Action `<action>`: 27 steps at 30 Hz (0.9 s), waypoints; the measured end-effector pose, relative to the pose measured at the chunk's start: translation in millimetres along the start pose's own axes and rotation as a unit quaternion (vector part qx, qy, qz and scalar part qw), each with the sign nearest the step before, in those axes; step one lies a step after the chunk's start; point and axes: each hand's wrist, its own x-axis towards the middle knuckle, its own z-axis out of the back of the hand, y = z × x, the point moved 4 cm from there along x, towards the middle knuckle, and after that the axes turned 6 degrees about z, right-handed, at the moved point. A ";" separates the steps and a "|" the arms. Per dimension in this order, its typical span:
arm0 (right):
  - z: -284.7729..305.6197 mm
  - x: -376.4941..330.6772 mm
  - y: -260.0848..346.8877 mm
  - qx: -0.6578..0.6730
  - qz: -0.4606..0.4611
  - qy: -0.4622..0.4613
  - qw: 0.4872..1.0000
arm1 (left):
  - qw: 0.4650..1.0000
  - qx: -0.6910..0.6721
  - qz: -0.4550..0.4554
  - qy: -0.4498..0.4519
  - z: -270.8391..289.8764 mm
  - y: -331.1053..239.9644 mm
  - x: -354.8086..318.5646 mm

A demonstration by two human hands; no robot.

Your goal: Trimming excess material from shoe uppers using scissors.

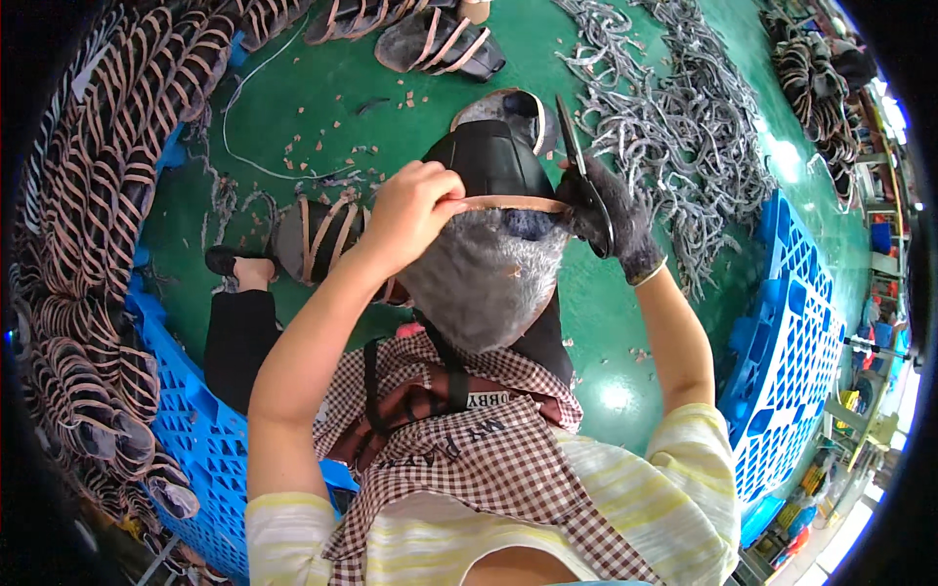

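A slipper with a black upper (pixel 493 161) and grey fur (pixel 479 283) rests over my lap, its toe pointing away from me. A tan strip (pixel 513 203) runs along the edge of its opening. My left hand (pixel 415 215), bare, pinches the left end of that strip. On my right hand (pixel 611 215) is a dark glove; it is closed round a pair of scissors (pixel 591 186), blades pointing up and away. Its fingertips are at the strip's right end, partly hidden by the scissors. Just beyond lies another fur-lined slipper (pixel 508 107).
Grey fur trimmings (pixel 674 127) are heaped on the green floor (pixel 606 376) ahead right. Rows of slippers (pixel 107 195) are stacked at left, by a blue plastic pallet (pixel 200 439). Another blue pallet (pixel 791 361) stands at right. More slippers (pixel 440 44) lie at the far side.
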 end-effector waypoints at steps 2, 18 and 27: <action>-6.3 -5.7 -8.0 0.018 -0.023 -0.010 1.000 | 1.000 -0.007 0.012 -0.014 10.2 23.7 -14.7; -31.6 47.6 77.9 0.377 -0.002 -0.277 0.884 | 0.635 -0.704 0.290 -0.128 15.1 101.8 -50.6; -77.1 63.1 100.2 0.462 0.031 -0.320 0.827 | 0.670 -0.706 0.116 -0.200 -3.2 -7.4 -78.2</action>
